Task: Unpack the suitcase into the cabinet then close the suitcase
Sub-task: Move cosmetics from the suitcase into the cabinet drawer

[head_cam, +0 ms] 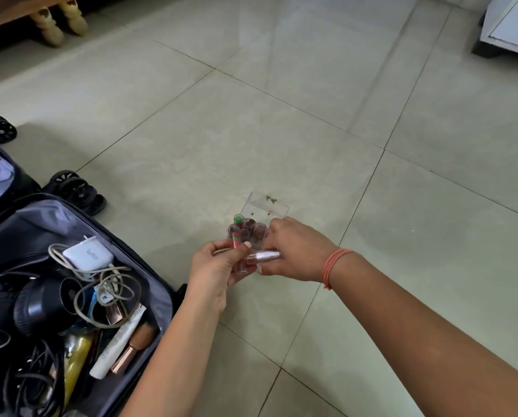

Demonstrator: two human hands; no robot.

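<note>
The white charger point(88, 257) in the suitcase point(164, 299) carried a short grey logo word, upside down and too blurred to spell out. The white tube point(118, 341) bore lines of dark print, too small to read. The black round speaker point(41, 305) showed a mark that was possibly "JBL".

An open suitcase point(35, 221) lies on the pale tiled floor point(282, 115) — far left. Carved furniture legs point(50, 25) stand beyond.
</note>
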